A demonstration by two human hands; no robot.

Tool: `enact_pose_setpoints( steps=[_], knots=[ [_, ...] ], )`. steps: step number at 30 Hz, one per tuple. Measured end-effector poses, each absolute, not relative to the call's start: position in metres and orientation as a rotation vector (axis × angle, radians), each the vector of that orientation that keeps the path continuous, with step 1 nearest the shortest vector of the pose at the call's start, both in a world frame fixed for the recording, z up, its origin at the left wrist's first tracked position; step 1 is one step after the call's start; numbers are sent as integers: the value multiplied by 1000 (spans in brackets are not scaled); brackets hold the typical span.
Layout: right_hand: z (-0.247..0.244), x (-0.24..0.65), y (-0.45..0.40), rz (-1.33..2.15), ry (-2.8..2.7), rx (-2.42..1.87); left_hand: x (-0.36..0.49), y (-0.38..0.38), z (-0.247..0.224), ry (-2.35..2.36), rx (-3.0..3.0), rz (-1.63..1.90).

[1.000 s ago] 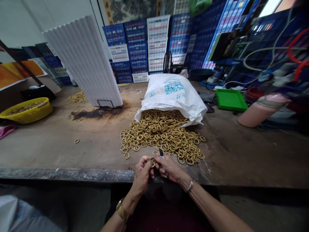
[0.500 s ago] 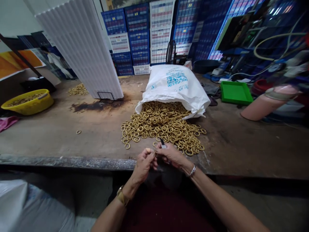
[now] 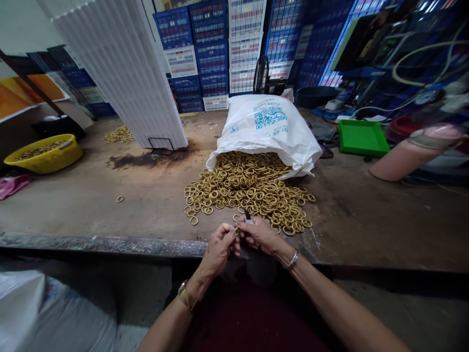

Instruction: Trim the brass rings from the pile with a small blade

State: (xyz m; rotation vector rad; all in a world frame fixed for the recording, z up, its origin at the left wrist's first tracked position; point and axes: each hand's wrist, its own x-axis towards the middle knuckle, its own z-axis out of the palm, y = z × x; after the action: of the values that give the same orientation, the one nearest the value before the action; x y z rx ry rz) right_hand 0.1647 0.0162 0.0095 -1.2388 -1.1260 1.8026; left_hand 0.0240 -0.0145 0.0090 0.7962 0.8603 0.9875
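Just in front of the table's edge, my left hand (image 3: 221,246) pinches a gold-coloured ring (image 3: 236,231) between thumb and fingers. My right hand (image 3: 264,238) is closed around a small tool with a black flat tip and a grey body (image 3: 248,217); its lower part is hidden in the palm. The fingertips of both hands meet at the ring. Beyond them spreads a heap of similar rings (image 3: 249,190), spilling from the mouth of a white sack (image 3: 238,143) that lies on its side.
A lone ring (image 3: 120,199) lies on the wooden table (image 3: 154,215) to the left. Farther out are a yellow basin (image 3: 51,164), an upright white corrugated panel (image 3: 124,73), a green tray (image 3: 362,139) and a pink cylinder (image 3: 399,159). Stacked crates (image 3: 210,58) line the back.
My hands stay almost in place, and the ring between the fingertips shows more clearly. The view has shifted slightly. A person at the back left is no longer visible.
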Motion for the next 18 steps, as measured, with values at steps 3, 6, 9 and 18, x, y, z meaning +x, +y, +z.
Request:
enact_pose_setpoints(
  steps=[3,6,9,18],
  knots=[
    [7,162,18,1695,-1175,-1283,24,-14,9,858,781,975],
    [8,160,19,1605,-1233,-1332,23,-13,9,905,798,958],
    [12,157,20,1528,-1283,-1373,23,-12,8,957,836,937],
    [18,156,19,1524,-1276,-1349,23,-12,7,845,796,1019]
  ],
)
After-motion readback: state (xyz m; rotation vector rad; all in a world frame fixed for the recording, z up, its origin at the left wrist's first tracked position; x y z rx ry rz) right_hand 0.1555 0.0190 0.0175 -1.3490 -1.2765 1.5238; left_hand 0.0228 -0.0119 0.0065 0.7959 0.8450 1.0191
